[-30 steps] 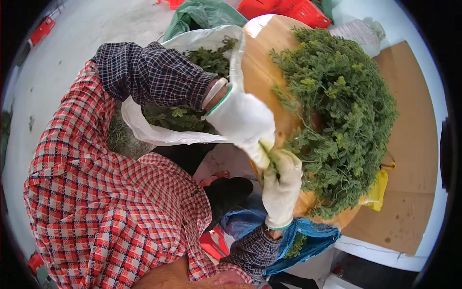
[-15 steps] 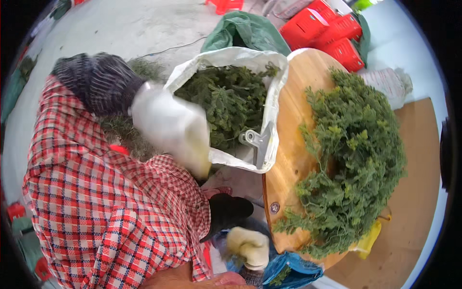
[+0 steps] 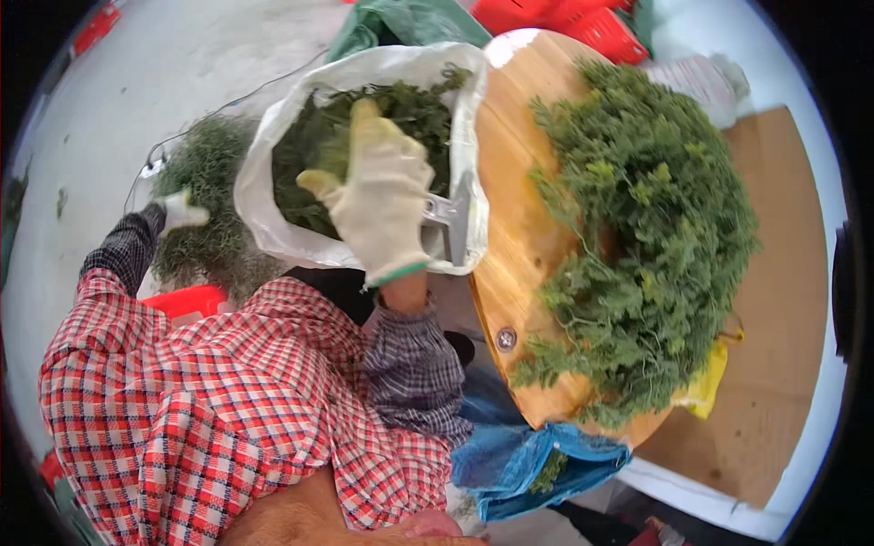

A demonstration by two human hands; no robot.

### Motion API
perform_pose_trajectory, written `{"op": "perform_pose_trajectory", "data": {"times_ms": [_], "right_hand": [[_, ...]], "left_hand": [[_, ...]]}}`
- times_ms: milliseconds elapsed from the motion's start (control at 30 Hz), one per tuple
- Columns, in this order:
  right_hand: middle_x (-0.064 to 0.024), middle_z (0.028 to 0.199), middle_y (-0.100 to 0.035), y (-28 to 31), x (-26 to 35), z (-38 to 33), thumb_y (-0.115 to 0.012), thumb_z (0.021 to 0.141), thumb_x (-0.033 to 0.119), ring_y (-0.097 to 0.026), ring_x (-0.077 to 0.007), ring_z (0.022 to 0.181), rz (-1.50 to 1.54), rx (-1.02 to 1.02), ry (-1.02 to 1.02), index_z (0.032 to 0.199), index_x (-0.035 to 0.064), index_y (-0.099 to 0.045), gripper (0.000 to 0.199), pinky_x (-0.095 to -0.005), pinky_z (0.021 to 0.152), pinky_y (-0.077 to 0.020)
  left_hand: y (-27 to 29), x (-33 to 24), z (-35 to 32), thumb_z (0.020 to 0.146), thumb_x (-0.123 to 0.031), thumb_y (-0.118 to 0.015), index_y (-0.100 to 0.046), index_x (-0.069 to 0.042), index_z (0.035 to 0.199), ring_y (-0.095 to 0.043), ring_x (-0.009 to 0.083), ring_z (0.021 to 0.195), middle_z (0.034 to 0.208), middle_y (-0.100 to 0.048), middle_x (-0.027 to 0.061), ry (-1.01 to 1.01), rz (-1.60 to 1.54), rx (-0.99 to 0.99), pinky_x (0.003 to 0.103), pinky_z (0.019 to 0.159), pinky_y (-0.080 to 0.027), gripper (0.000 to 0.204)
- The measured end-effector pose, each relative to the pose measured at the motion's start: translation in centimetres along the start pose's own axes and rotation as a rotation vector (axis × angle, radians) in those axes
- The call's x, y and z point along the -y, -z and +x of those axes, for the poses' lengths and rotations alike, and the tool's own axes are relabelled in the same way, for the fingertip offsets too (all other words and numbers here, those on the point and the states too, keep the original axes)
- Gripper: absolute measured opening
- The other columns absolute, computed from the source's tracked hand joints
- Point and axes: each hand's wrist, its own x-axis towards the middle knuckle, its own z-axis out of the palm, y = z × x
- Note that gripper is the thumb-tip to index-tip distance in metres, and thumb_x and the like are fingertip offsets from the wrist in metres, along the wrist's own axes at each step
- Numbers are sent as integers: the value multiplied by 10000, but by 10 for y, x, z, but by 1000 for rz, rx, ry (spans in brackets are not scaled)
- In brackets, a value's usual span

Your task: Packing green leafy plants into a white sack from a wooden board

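Note:
My right hand (image 3: pixel 382 191), in a white knitted glove with a green cuff, hovers over a white sack (image 3: pixel 259 209). Its thumb stands apart from its outstretched fingers, and nothing shows in it. Green sprigs (image 3: pixel 314 136) fill the sack, partly hidden by that hand. A grey clip (image 3: pixel 458 217) grips the sack's near right rim. Out to the left, my left hand (image 3: pixel 185 215), also gloved, reaches to a heap of fine green sprigs (image 3: pixel 218 150) on the floor. Its visible fingers are apart. A bushy ring of greenery (image 3: pixel 674 237) lies on the wooden tabletop (image 3: pixel 523 237).
Beyond the sack sits a green bag (image 3: pixel 401 23), with red baskets (image 3: pixel 592 27) to its right. A blue bag (image 3: pixel 510 464) holding sprigs is below the tabletop. A cable (image 3: pixel 246 96) crosses the floor. Brown board (image 3: pixel 783 273) and a yellow bag (image 3: pixel 703 382) lie at the right.
My right hand has risen from beside the blue bag to over the white sack. My left hand has swung from the sack's left side out to the floor heap. The view has shifted.

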Motion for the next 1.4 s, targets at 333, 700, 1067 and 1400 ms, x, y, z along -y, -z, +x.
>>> {"op": "perform_pose_trajectory", "data": {"times_ms": [333,700,1067,1400], "right_hand": [[-156,1095,-583,114,-80,-144,-679,780,102,-548,-314,965,-227,-678,-557,966,25,-657,202,-404,840,-436],[-126,1113,-570,105,-104,-178,-643,812,81,-512,-310,985,-651,-515,-642,921,42,-663,117,-397,830,-418],[-114,1060,-569,120,-90,-172,-687,735,78,-497,-327,959,-639,-542,-621,1048,59,-607,323,-429,817,-417],[-110,1052,-608,137,-109,-189,-646,772,190,-504,-319,955,-851,-308,-877,953,104,-705,209,-410,794,-447]], "left_hand": [[69,-108,36,910,-202,-532,-642,-130,1118,-652,153,896,1010,-678,38,-516,989,-857,285,776,-527,245],[-88,-520,-192,840,-456,-547,-656,-62,1032,-635,317,885,944,-667,140,-1440,203,315,408,782,-504,451],[-135,-571,-159,828,-318,-571,-656,-5,798,-626,351,725,720,-631,177,-1619,542,289,444,661,-489,326],[-38,-564,-131,825,-288,-600,-695,-73,871,-606,218,643,716,-637,90,-1434,93,151,332,592,-478,240]]}}
